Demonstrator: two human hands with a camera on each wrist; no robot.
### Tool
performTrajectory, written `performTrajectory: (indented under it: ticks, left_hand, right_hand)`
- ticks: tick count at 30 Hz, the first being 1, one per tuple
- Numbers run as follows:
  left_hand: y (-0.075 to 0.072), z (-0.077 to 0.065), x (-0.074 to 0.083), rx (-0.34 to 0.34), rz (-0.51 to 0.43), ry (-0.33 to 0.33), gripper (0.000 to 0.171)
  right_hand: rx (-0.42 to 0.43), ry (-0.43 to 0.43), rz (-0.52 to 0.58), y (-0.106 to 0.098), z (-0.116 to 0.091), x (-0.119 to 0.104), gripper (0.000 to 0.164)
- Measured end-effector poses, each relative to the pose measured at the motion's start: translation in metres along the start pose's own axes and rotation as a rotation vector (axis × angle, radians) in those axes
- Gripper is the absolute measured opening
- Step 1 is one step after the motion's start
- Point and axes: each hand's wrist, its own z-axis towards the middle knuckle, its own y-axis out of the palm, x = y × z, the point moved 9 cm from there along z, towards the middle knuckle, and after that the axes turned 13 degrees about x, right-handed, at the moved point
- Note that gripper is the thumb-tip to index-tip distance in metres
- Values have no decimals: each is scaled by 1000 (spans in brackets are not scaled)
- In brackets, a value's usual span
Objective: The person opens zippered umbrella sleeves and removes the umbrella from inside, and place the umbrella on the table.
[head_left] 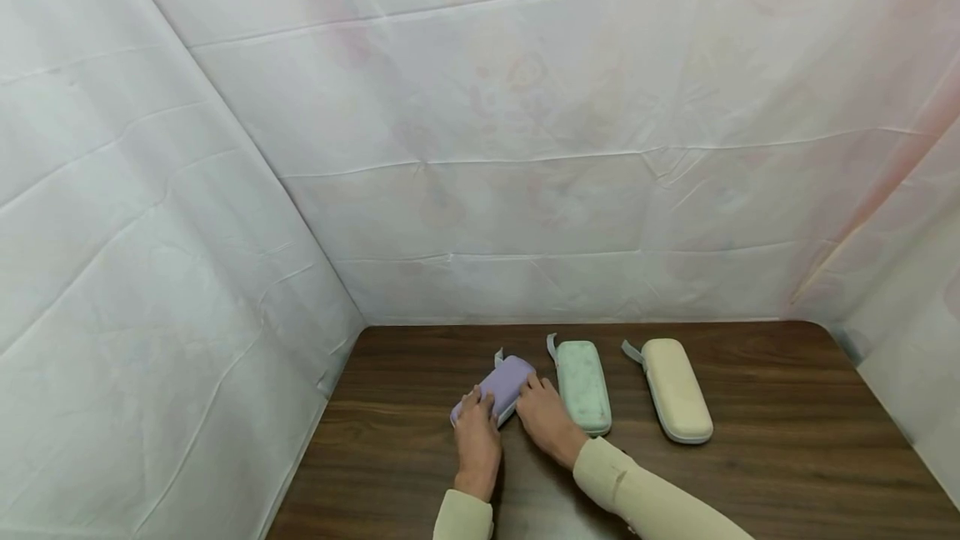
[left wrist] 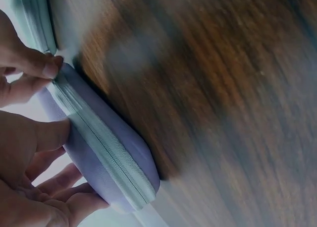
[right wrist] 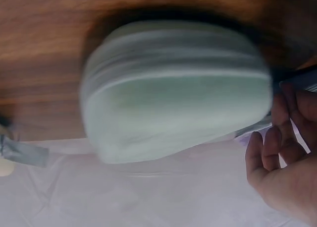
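A purple zippered glasses case [head_left: 504, 382] lies at a slant on the table. My left hand [head_left: 477, 432] grips its near left end, with fingers over the top. In the left wrist view, the left thumb presses beside the pale zipper [left wrist: 104, 142], which looks closed along the visible side. My right hand [head_left: 546, 415] is at the case's other end. There its thumb and finger [left wrist: 42, 68] pinch at the zipper's end; the pull itself is hidden by the fingertips. The case's grey strap [head_left: 498, 358] sticks out at the far side.
Just right of my right hand lies a mint green case [head_left: 583, 386], large and blurred in the right wrist view. Farther right is a cream case [head_left: 678, 390] with a grey strap. White sheeting [head_left: 525, 215] stands behind the dark wooden table [head_left: 390, 457] and along its sides.
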Motion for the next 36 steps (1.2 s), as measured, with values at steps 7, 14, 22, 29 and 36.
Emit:
performTrajectory:
  ticks: [7, 14, 22, 29, 36]
  left_hand:
    - [-2, 3, -2, -32, 66, 42, 36]
    - [-1, 10, -10, -144, 31, 35, 37]
    - [0, 10, -12, -115, -6, 39, 37]
    - [4, 10, -13, -111, 9, 12, 37]
    - [6, 8, -15, -105, 29, -34, 36]
  right_hand:
    - [11, 10, -5, 2, 0, -8, 11]
    - [1, 34, -5, 6, 0, -4, 9]
    - [12, 50, -2, 4, -2, -4, 6]
    - [53, 55, 9, -2, -1, -4, 8]
    - [49, 57, 19, -4, 0, -6, 6]
